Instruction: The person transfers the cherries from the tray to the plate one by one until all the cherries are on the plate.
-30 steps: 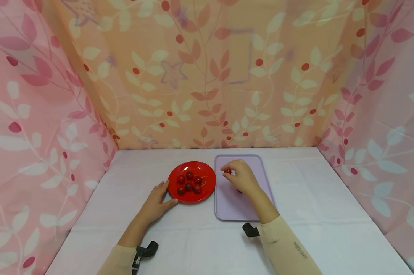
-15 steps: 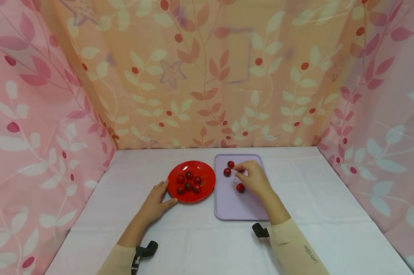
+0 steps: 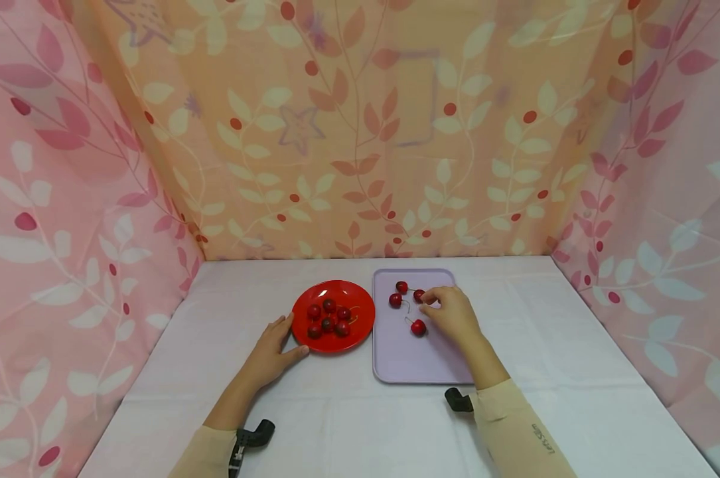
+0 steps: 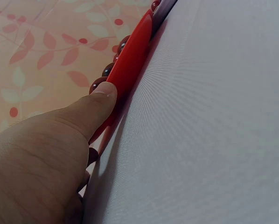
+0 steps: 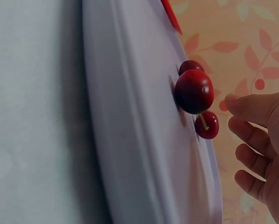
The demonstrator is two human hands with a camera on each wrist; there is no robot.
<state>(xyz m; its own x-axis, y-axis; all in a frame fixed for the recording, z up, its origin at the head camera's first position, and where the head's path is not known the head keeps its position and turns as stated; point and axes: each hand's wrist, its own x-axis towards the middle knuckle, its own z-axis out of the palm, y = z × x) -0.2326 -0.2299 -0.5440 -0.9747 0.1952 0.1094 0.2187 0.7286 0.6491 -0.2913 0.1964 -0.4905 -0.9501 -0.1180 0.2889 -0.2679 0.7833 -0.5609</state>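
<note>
Passage is free over the near-left area of the rectangular lilac tray, but the nearest round red cherry obstructs its centre.

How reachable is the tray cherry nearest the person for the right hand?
Probably yes: the right hand is close beside that cherry, its fingers look empty, and nothing visible blocks the gap between them.
</note>
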